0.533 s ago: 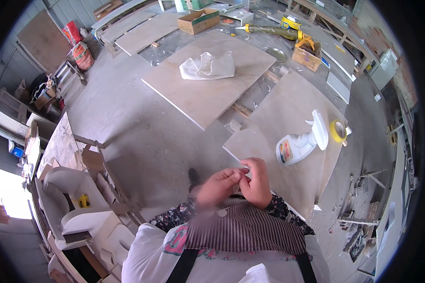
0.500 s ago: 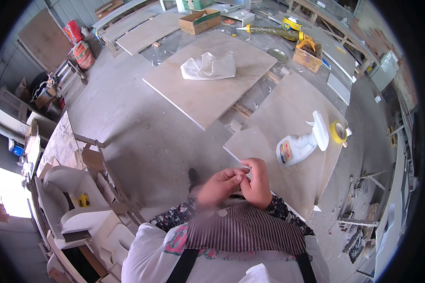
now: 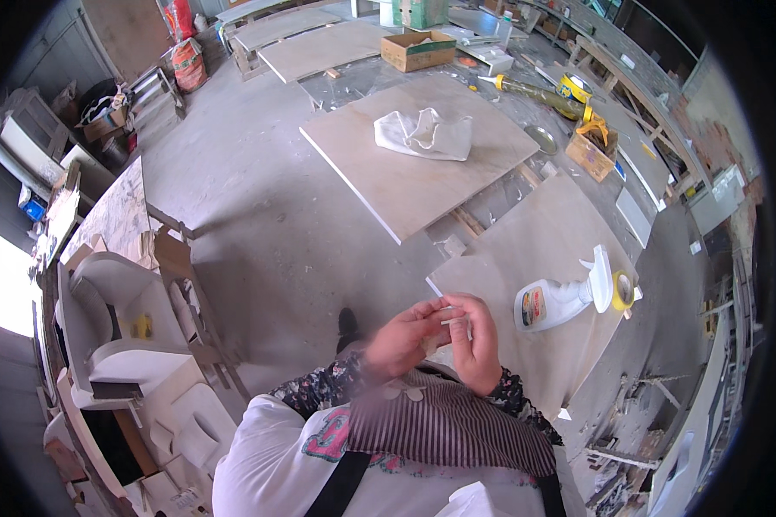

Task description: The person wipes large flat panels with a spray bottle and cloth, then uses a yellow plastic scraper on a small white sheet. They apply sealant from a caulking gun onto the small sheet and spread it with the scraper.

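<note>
In front of my apron, my left hand (image 3: pixel 397 343) and my right hand (image 3: pixel 476 351) meet with their fingertips together. Both are closed in a pinch around something small and pale, too hidden to name. Just beyond them is the near corner of a beige slab (image 3: pixel 513 246). A white spray bottle (image 3: pixel 545 307) lies tilted on that slab, right of my right hand and apart from it. Beside its trigger head sits a yellow tape roll (image 3: pixel 622 293). Farther off, a crumpled white cloth bag (image 3: pixel 431 138) rests on a second beige slab (image 3: pixel 345 129).
At the far right stand a caulking gun (image 3: pixel 539 96), a yellow tin (image 3: pixel 575 85) and a small cardboard box (image 3: pixel 591 157). Another cardboard box (image 3: pixel 417 53) is at the back. White curved panels (image 3: pixel 129 349) fill a rack at the left. Grey floor (image 3: pixel 267 250) lies between.
The view has shifted, so the slabs and bottle appear farther right. My hands stay together; the right thumb now sits lower, and a pale bit shows between the fingers.
</note>
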Tool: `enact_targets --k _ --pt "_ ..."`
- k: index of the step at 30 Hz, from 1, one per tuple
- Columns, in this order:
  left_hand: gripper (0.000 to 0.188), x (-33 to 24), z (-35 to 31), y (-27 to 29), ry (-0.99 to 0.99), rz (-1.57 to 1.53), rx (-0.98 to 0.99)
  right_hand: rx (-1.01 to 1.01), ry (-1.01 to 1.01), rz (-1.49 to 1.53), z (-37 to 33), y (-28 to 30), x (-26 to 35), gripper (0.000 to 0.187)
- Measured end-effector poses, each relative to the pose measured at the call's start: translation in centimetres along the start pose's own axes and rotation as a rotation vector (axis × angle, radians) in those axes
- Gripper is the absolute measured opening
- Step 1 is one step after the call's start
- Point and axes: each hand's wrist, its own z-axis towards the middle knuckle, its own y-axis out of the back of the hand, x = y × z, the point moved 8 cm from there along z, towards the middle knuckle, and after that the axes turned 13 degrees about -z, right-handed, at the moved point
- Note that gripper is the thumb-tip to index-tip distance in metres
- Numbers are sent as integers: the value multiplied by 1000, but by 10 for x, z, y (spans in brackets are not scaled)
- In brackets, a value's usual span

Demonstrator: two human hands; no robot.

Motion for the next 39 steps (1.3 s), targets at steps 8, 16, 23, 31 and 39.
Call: enact_targets --k 8,16,23,31,39 --pt "70 -23 -1 3 -119 -282 164 246 474 -265 3 -64 49 73" --pt "67 -13 -6 -1 -376 -333 303 368 413 -451 45 -86 45 69" --pt "22 -77 -55 69 -300 -81 -242 277 268 -399 28 -43 19 57" --pt "32 -220 -68 157 -782 1213 -779 325 -316 -30 -54 70 -37 12" --pt "46 -228 65 -55 -1033 1888 -36 -366 -491 -145 -99 189 -102 52"
